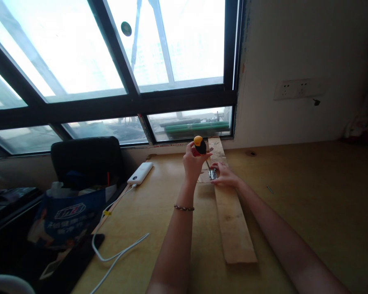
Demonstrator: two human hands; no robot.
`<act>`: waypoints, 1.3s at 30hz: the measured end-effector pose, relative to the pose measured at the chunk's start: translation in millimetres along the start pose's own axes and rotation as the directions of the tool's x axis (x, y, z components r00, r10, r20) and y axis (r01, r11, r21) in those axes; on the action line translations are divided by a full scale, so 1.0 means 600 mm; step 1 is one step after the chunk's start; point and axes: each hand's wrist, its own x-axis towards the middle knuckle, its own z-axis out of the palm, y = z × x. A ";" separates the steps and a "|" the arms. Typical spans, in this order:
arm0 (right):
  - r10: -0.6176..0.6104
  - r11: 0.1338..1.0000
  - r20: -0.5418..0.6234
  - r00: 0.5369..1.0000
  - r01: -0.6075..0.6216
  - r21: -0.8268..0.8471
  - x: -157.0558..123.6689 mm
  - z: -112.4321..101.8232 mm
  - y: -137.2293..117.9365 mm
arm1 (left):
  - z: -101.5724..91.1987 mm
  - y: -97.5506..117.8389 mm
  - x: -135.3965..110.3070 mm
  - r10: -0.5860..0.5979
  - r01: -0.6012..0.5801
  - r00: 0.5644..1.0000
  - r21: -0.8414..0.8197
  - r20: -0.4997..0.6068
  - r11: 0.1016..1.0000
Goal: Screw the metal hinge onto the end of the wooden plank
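My left hand (194,161) is closed round the yellow-and-black handle of a screwdriver (200,145), which it holds upright and slightly tilted. The shaft runs down to a small shiny metal hinge (212,174) on a long wooden board (233,220). With thumb and fingers, my right hand (225,174) grips the hinge from its right side and rests on the board. A second, shorter wooden piece (204,177) juts out to the left of the board by the hinge. Whether the screwdriver's tip sits in a screw is too small to tell.
A loose screw (270,189) lies on the table (294,228) to the right. On the left are a white power bank (140,173) with a white cable (119,255), a black chair (86,159) and a blue bag (70,216). Windows and a wall border the table's far side.
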 end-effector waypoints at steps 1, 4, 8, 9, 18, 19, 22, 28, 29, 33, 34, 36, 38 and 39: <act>-0.001 1.000 0.000 1.000 0.001 -0.002 0.000 0.000 0.000 | 0.001 0.001 -0.001 -0.011 0.012 1.000 -0.035 0.019 0.999; -0.005 1.000 0.001 1.000 0.005 -0.008 0.000 0.000 -0.001 | 0.004 0.003 -0.002 -0.040 0.050 0.996 -0.125 0.082 0.991; -0.002 1.000 0.000 1.000 0.002 -0.015 0.000 -0.001 -0.003 | 0.004 -0.002 0.001 -0.001 0.037 0.984 -0.201 0.176 0.979; -0.002 1.000 0.000 1.000 0.002 -0.018 0.000 -0.001 -0.004 | 0.004 -0.005 0.003 0.013 0.022 0.985 -0.196 0.174 0.980; 0.008 1.000 0.000 1.000 -0.008 -0.001 -0.001 -0.001 -0.006 | -0.003 -0.033 0.009 0.029 -0.032 0.999 0.184 0.021 0.982; 0.010 1.000 -0.002 1.000 -0.010 -0.001 -0.001 -0.001 -0.006 | -0.005 -0.033 0.008 0.035 -0.036 0.999 0.227 0.006 0.973; 0.011 1.000 -0.003 1.000 -0.011 0.000 0.000 -0.002 -0.007 | -0.008 -0.031 0.006 0.061 -0.052 0.998 0.315 -0.021 0.948; -0.001 1.000 -0.008 1.000 0.001 -0.006 -0.001 -0.001 -0.006 | -0.010 -0.029 0.007 0.062 -0.064 0.998 0.259 0.016 0.964; -0.005 1.000 -0.009 1.000 0.005 -0.007 -0.001 0.000 -0.004 | -0.010 -0.029 0.008 0.053 -0.060 0.998 0.226 0.035 0.972; -0.016 1.000 -0.020 1.000 0.015 -0.018 0.001 0.005 0.004 | -0.014 -0.028 0.011 0.026 -0.040 0.992 0.111 0.120 0.993; -0.016 1.000 -0.022 1.000 0.016 -0.021 0.001 0.007 0.005 | -0.016 -0.028 0.012 0.020 -0.033 0.989 0.084 0.148 0.996; -0.017 1.000 -0.024 1.000 0.016 -0.025 0.002 0.009 0.007 | -0.021 -0.030 0.015 0.007 -0.013 0.979 0.028 0.206 1.000; -0.017 1.000 -0.026 1.000 0.016 -0.026 0.002 0.009 0.006 | -0.025 -0.033 0.016 0.004 0.002 0.965 -0.024 0.263 1.000; -0.016 1.000 -0.028 0.999 0.015 -0.024 0.002 0.009 0.006 | -0.026 -0.035 0.017 0.013 0.000 0.957 -0.045 0.291 0.999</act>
